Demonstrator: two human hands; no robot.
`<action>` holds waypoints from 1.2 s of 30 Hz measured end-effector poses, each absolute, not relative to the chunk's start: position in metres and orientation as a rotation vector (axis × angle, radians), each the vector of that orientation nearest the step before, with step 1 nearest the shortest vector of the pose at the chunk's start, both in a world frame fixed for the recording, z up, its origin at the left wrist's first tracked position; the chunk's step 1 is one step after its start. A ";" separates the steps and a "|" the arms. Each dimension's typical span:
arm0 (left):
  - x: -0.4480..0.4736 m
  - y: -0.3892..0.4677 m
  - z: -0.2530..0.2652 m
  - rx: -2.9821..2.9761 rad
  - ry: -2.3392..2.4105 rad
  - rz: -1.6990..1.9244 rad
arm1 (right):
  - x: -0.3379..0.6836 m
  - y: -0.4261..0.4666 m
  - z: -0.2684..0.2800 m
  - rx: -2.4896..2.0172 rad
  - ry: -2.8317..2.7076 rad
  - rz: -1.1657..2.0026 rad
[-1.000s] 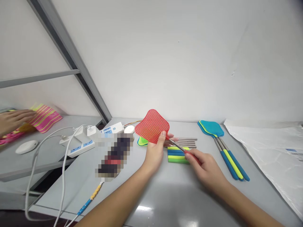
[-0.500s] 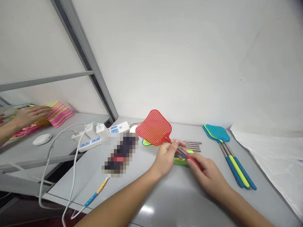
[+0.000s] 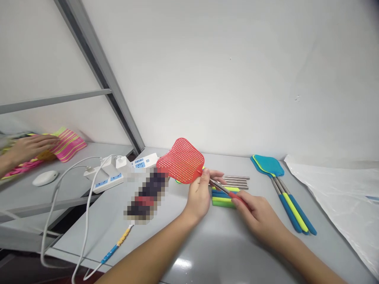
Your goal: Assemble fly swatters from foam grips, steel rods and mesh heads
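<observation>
A red fly swatter (image 3: 182,159) with a perforated head is held slantwise above the table, head to the upper left. My left hand (image 3: 199,193) grips it where the head meets the metal shaft, thumb on top and some fingers stretched out behind. My right hand (image 3: 256,211) is closed round the red handle (image 3: 238,197) at the lower end. A stretch of bare metal shaft (image 3: 219,186) shows between the two hands. Behind them lie more swatters with green, yellow and blue handles (image 3: 225,197) and metal shafts (image 3: 237,181), their heads mostly hidden by the red one.
Blue and yellow swatters (image 3: 286,193) lie stacked at the right, beside a white plastic sheet (image 3: 334,197). Left stand power strips (image 3: 108,181) with chargers and cables, and a pixelated object (image 3: 146,197). Another person's hand (image 3: 32,148) touches striped pink material (image 3: 69,144) at far left.
My hands have drawn slightly apart along the red fly swatter, and more metal shaft shows between them. Its head has shifted left with my left hand. The view has turned slightly.
</observation>
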State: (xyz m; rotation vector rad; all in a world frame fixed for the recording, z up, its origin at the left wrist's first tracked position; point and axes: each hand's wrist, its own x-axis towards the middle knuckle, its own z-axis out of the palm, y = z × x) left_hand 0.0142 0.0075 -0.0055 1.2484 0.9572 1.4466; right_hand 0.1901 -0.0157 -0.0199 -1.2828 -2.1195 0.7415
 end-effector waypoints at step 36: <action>0.029 -0.006 -0.017 1.471 0.738 0.987 | 0.176 -0.023 -0.019 -0.975 -1.411 1.801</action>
